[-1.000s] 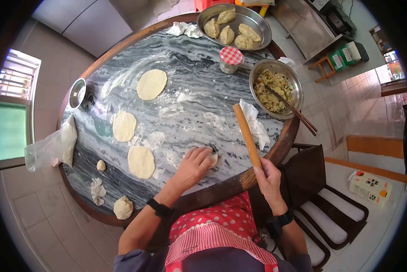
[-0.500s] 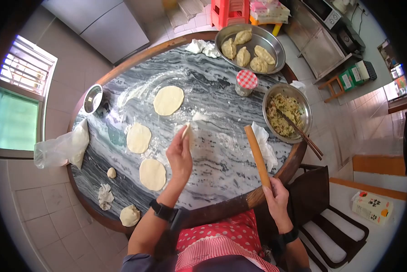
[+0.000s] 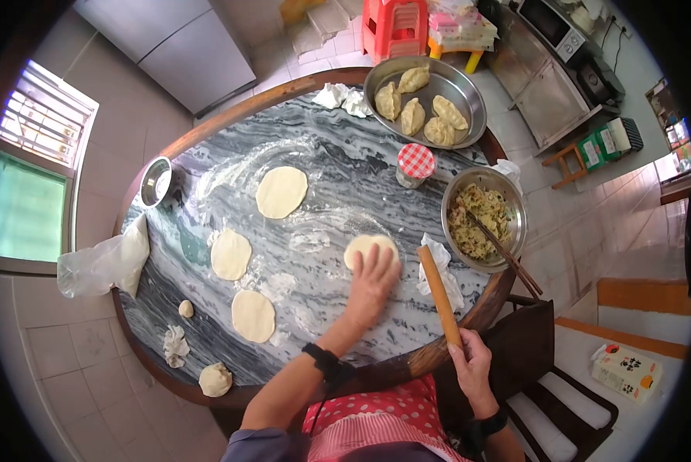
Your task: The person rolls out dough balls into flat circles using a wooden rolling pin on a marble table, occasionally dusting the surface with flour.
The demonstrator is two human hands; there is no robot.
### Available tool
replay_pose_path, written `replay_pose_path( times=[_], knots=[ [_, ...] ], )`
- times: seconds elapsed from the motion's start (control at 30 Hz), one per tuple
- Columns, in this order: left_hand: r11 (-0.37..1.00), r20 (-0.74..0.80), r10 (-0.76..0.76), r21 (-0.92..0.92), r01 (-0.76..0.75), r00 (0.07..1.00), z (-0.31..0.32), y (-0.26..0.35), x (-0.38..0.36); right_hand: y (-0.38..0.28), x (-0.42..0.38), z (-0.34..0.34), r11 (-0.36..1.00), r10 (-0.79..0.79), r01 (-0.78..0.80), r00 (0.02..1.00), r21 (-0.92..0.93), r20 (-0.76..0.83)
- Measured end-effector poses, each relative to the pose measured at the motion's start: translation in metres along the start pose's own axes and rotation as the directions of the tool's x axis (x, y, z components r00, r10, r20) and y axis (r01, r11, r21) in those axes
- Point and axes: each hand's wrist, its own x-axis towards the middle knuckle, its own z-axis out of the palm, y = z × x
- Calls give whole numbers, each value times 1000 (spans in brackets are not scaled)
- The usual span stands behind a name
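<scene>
My left hand [image 3: 372, 286] lies with fingers spread on the near right part of a round dough wrapper [image 3: 356, 248], on the floured marble table [image 3: 338, 304]. Its fingers hide part of that wrapper. In my right hand [image 3: 475, 368] is a wooden rolling pin [image 3: 438, 292], gripped by its lower end and slanting up over the table edge. Left of my left hand lie three more flat wrappers: an upper one [image 3: 282, 192], a middle one [image 3: 230, 255] and a lower one [image 3: 253, 316].
A metal pan [image 3: 469, 85] holds several dumplings. Chopsticks [image 3: 507, 250] rest in a filling bowl [image 3: 449, 231]. Nearby stands a jar with a checked lid [image 3: 416, 162]. Leftward are a small metal bowl [image 3: 156, 182], a flour bag [image 3: 103, 266] and a dough lump [image 3: 215, 379].
My left hand has moved right with the wrapper it held up, which now lies flat under the spread fingers. My right hand keeps the rolling pin; the view has shifted slightly.
</scene>
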Motion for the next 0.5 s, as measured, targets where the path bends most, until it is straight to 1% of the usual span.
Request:
replay_pose_path(
  times=[0.03,0.1,0.13,0.2,0.23,0.27,0.3,0.33,0.37,0.4,0.43,0.47,0.5],
  knots=[
    [1000,3,1,2,-1,1000,-4,10,-13,0,1,1,1000,2,-2,1000,3,0],
    [987,155,141,-97,-127,978,-13,29,-40,0,1,1,999,-37,38,999,29,-29],
    [987,157,142,-100,-127,977,-19,37,-49,-2,1,1,999,-33,34,999,28,-31],
    [945,250,177,-314,-93,952,-29,49,-65,-8,-3,2,999,-11,12,1000,45,-18],
    [935,186,124,-352,-52,975,-30,54,-68,-8,-5,3,999,-8,9,1000,40,-21],
    [933,185,125,-356,-53,975,-29,56,-68,-7,-6,3,997,31,-30,1000,76,-6],
    [781,276,-160,-551,293,948,-37,61,-59,-7,-8,5,991,69,-69,998,111,11],
    [480,426,-390,-662,575,816,-45,64,-51,-8,-9,5,992,73,-73,997,107,11],
    [229,473,-495,-738,635,729,-52,63,-39,-10,-10,6,989,74,-77,997,125,28],
    [224,478,-490,-739,635,729,-55,60,-30,-12,-9,5,987,73,-78,996,142,42],
    [-88,505,-555,-826,557,661,-58,56,-21,-14,-7,6,988,75,-79,997,136,35],
    [-382,555,-593,-831,403,583,-60,54,-20,-16,-5,9,993,10,-11,1000,116,5],
    [-388,563,-587,-826,408,582,-58,51,-27,-17,-3,13,994,-53,55,998,96,-22]
  ],
)
